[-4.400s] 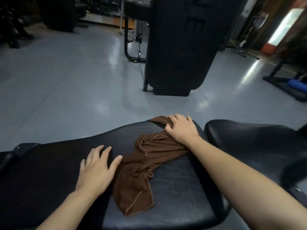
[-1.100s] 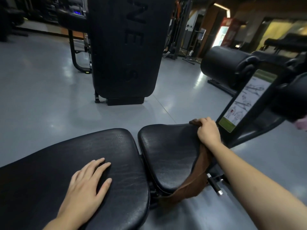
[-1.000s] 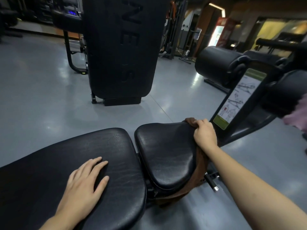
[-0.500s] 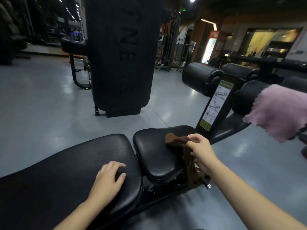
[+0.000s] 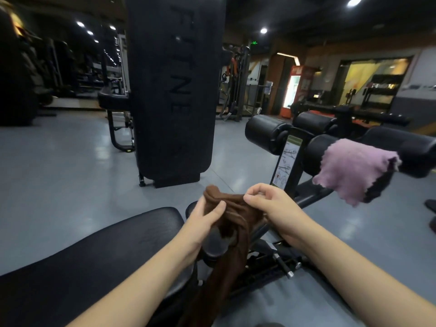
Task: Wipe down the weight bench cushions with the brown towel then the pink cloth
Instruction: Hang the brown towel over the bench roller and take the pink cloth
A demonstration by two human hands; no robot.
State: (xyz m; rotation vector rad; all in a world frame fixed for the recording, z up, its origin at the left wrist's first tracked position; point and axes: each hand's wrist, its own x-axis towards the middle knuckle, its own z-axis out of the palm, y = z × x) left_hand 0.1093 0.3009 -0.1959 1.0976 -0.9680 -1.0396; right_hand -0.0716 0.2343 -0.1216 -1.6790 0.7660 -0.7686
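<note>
You are gathering the brown towel [image 5: 232, 213], left hand [image 5: 205, 217] gripping, right hand [image 5: 267, 202] pinching it; next probably calls for the pink cloth [image 5: 354, 168].

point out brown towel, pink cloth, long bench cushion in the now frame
brown towel [image 5: 232, 210], head view, bunched top between the hands.
pink cloth [image 5: 349, 169], head view, middle of the draped face.
long bench cushion [image 5: 113, 251], head view, bare black top surface.

The brown towel [image 5: 236, 218] is soft, matt cloth with stitched hems. The pink cloth [image 5: 349, 171] looks fluffy with a scalloped edge. The bench [image 5: 113, 251] cushion is black grained leatherette with a dull sheen. The floor [image 5: 59, 175] is smooth, glossy grey.
</note>
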